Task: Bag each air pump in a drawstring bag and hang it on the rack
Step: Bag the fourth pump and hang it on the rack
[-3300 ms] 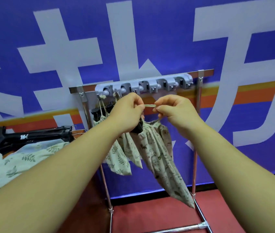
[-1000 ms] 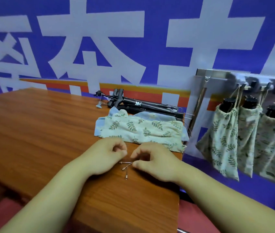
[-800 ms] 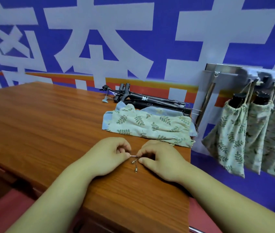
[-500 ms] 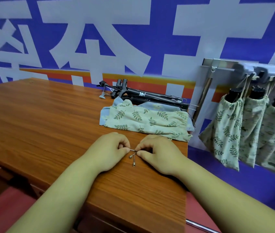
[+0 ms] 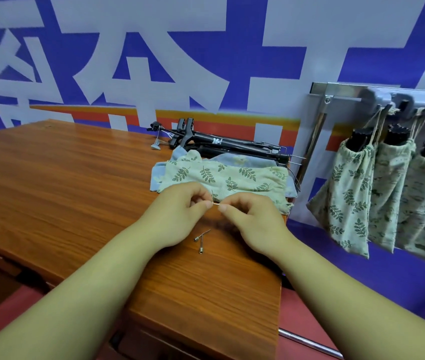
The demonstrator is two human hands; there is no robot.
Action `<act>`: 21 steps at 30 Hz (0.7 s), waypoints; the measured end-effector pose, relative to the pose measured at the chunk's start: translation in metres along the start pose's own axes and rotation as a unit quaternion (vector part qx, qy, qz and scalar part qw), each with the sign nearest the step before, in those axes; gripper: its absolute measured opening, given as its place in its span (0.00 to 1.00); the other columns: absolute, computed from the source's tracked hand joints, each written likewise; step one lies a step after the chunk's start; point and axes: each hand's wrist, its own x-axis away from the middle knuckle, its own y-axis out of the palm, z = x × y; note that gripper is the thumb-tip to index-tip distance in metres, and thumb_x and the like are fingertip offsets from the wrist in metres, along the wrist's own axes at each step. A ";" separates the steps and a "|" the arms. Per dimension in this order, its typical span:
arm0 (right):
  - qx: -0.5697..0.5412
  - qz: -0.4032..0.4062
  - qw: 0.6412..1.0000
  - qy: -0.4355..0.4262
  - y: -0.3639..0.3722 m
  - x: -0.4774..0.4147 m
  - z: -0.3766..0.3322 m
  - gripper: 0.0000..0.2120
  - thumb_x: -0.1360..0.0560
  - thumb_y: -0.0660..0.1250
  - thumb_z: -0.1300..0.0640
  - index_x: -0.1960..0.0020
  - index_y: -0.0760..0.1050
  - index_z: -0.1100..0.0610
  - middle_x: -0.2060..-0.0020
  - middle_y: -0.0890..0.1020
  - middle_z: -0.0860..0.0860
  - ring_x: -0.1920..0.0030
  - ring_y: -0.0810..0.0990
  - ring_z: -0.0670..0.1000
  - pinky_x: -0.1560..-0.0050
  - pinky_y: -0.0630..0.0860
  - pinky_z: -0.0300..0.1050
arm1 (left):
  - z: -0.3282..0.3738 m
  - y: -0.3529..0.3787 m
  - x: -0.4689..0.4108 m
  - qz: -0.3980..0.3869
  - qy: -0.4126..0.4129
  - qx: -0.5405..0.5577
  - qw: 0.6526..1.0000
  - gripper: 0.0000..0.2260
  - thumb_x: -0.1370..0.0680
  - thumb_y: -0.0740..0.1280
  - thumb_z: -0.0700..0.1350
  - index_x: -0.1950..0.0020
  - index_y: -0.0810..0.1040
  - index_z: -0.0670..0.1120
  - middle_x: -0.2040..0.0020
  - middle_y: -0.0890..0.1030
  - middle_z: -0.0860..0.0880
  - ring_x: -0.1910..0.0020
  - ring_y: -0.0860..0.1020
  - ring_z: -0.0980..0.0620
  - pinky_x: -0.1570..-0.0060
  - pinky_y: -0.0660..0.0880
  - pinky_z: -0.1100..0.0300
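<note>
Pumps [image 5: 232, 145] at far desk [image 5: 63, 178] edge, long axis left-right, just behind flat bags [image 5: 227, 176]. Both lie far of grips, right grip [image 5: 253, 219] slightly nearer. It and left grip [image 5: 180, 211] pinch one thin needle [image 5: 215, 203] between fingertips. Loose needles [image 5: 201, 241] near. Three filled bags [image 5: 346, 193] hang on rack [image 5: 336, 88], right.

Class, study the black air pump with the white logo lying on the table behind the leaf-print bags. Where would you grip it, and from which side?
Probably mid-barrel, from above, fingers wrapping across the air pump. It lies flat and lengthwise along the table; the bags lie in front of its near side, and the handle end is cluttered with hose.
</note>
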 end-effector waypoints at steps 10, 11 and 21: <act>-0.244 0.135 0.957 0.075 -0.047 -0.056 -0.014 0.04 0.23 0.71 0.58 0.51 0.84 0.56 0.58 0.87 0.48 0.58 0.84 0.43 0.56 0.78 0.40 | 0.038 0.012 -0.084 0.044 0.059 0.048 0.996 0.03 0.20 0.68 0.47 0.47 0.80 0.53 0.57 0.81 0.53 0.61 0.76 0.58 0.62 0.71 0.71; -0.253 0.141 0.954 0.079 -0.054 -0.066 -0.012 0.04 0.23 0.70 0.59 0.51 0.83 0.56 0.57 0.88 0.49 0.58 0.85 0.44 0.55 0.79 0.41 | 0.035 0.012 -0.096 0.048 0.054 0.040 0.997 0.04 0.20 0.68 0.47 0.46 0.80 0.53 0.57 0.81 0.52 0.61 0.77 0.57 0.63 0.72 0.69; 0.074 0.077 0.994 0.021 -0.065 -0.182 0.042 0.15 0.16 0.55 0.59 0.41 0.80 0.54 0.58 0.80 0.47 0.58 0.76 0.47 0.53 0.71 0.43 | -0.040 0.039 -0.158 0.050 -0.024 -0.027 0.998 0.08 0.19 0.65 0.52 0.40 0.78 0.55 0.57 0.78 0.56 0.58 0.77 0.57 0.61 0.70 0.62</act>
